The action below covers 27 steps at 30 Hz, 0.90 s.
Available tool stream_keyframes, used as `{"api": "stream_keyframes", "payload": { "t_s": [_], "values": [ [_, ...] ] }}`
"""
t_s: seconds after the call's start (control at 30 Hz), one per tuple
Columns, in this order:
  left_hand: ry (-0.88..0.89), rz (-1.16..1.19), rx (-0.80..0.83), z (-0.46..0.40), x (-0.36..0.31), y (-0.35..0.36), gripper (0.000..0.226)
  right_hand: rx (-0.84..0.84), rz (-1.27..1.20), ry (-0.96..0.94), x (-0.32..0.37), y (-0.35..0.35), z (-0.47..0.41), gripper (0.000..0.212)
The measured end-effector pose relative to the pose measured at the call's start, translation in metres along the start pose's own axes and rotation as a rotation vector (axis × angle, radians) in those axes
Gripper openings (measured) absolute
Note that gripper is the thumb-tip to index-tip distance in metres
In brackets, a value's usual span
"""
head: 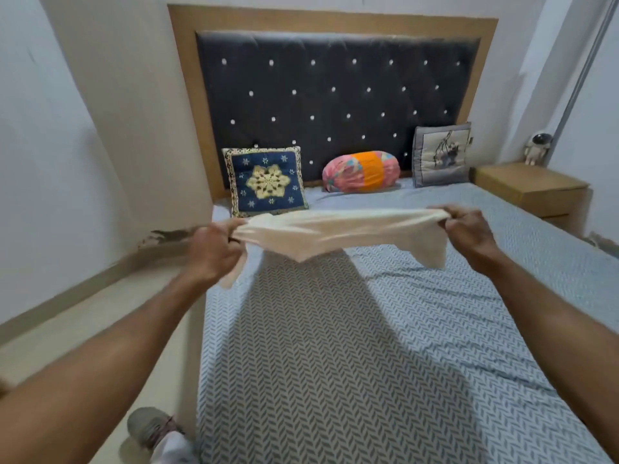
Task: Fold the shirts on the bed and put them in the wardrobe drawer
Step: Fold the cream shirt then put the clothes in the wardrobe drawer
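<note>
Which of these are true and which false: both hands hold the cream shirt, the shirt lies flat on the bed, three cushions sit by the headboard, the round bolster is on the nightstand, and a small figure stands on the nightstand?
1. Both hands hold the cream shirt. True: the left hand and the right hand each grip one end.
2. The shirt lies flat on the bed. False: it is stretched in the air above it.
3. Three cushions sit by the headboard. True.
4. The round bolster is on the nightstand. False: it lies on the bed, between the blue cushion and the grey cushion.
5. A small figure stands on the nightstand. True.
</note>
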<state>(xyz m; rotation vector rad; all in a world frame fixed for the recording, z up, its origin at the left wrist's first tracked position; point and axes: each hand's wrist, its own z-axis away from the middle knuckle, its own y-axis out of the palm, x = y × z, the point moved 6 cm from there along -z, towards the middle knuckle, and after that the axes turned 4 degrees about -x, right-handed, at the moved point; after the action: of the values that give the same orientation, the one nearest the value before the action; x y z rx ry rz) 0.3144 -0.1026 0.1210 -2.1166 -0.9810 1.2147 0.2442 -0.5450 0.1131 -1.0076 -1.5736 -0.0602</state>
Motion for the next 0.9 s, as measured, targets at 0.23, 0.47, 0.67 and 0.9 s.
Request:
{"api": "stream_keyframes", "payload": {
  "t_s": [0.23, 0.47, 0.67, 0.9],
  "values": [
    [0.009, -0.328, 0.557, 0.132, 0.079, 0.106, 0.008, 0.365, 0.407, 0.061, -0.139, 0.037, 0.111, 0.041],
    [0.004, -0.517, 0.905, 0.242, 0.12, 0.141, 0.015, 0.793, 0.713, 0.101, -0.241, 0.059, 0.22, 0.033],
    [0.134, -0.681, 0.981, 0.299, 0.122, 0.153, 0.023, 0.869, 1.065, -0.071, -0.272, 0.071, 0.269, 0.066],
    [0.634, -0.398, 0.752, 0.34, 0.066, 0.192, 0.036, 0.817, 0.826, -0.558, -0.229, 0.113, 0.322, 0.044]
  ]
}}
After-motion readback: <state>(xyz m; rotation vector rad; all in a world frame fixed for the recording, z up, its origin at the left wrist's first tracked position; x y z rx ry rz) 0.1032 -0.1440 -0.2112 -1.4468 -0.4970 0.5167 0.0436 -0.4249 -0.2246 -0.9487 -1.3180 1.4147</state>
